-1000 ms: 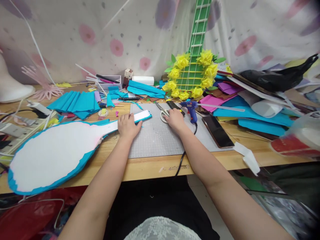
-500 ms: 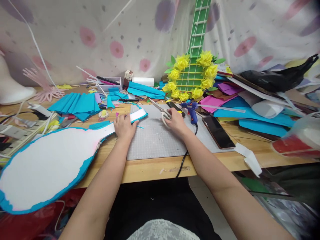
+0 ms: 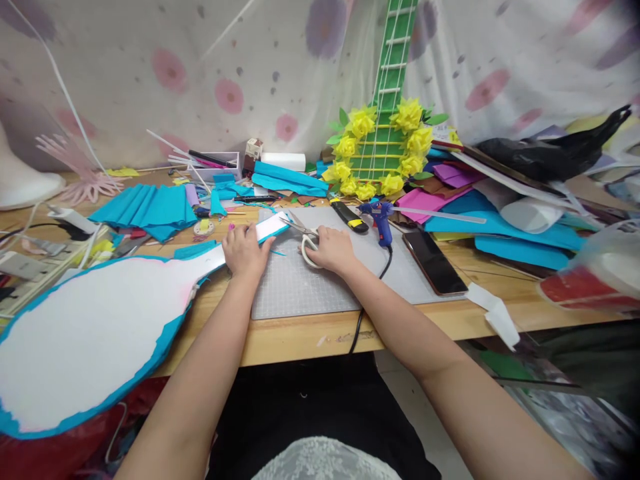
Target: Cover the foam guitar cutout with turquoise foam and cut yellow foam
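My left hand (image 3: 245, 251) is wrapped round the neck of a white guitar-shaped board (image 3: 105, 333) edged in blue paper. Its wide body lies at the left and hangs past the table's front edge. The neck's tip rests over a grey cutting mat (image 3: 295, 290). In my right hand (image 3: 334, 250) is a pair of scissors (image 3: 310, 253) with white handles. The blades point left, spread a little, right at the neck's end. Whether they touch the blue edging I cannot tell.
Behind the mat lie a utility knife (image 3: 349, 217) and a blue glue gun (image 3: 379, 220) with its cord. A phone (image 3: 435, 262) lies right of them. A green paper guitar with yellow flowers (image 3: 363, 123) leans at the back. Blue crepe paper (image 3: 150, 210) lies at the left.
My right hand has moved left with the scissors, bringing the blades up to the end of the neck. The utility knife now shows more fully. My left hand keeps its hold.
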A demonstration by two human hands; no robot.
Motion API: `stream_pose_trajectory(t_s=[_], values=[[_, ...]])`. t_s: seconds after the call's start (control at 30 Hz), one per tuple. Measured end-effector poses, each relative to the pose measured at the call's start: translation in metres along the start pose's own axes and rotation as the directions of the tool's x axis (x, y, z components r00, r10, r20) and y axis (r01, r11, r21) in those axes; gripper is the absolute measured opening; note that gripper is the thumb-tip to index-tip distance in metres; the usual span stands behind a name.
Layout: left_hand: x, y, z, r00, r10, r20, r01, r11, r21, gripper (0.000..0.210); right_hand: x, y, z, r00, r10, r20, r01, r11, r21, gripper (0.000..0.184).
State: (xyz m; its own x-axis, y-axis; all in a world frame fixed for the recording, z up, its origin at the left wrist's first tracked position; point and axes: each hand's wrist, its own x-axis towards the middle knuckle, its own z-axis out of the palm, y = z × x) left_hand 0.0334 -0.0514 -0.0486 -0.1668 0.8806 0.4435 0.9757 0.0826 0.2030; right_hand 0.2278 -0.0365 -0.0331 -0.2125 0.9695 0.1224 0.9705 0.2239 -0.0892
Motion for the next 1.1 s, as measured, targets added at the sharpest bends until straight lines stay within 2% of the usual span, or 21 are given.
stream_pose_trajectory(t_s=[0.4, 1.1], values=[[-0.0023, 0.0037, 0.0007, 0.999, 0.035, -0.024, -0.034, 0.999, 0.031, 0.048, -0.0007, -0.0022, -0.0030, 0.998, 0.037, 0.049, -0.038, 0.999, 0.020, 0.053], [-0.0030, 0.0053, -0.0037, 1.000, 0.021, 0.014, -0.021, 1.000, 0.005, 0.049, -0.0019, -0.0026, -0.0081, 0.993, 0.076, 0.094, -0.076, 0.997, 0.001, 0.052]])
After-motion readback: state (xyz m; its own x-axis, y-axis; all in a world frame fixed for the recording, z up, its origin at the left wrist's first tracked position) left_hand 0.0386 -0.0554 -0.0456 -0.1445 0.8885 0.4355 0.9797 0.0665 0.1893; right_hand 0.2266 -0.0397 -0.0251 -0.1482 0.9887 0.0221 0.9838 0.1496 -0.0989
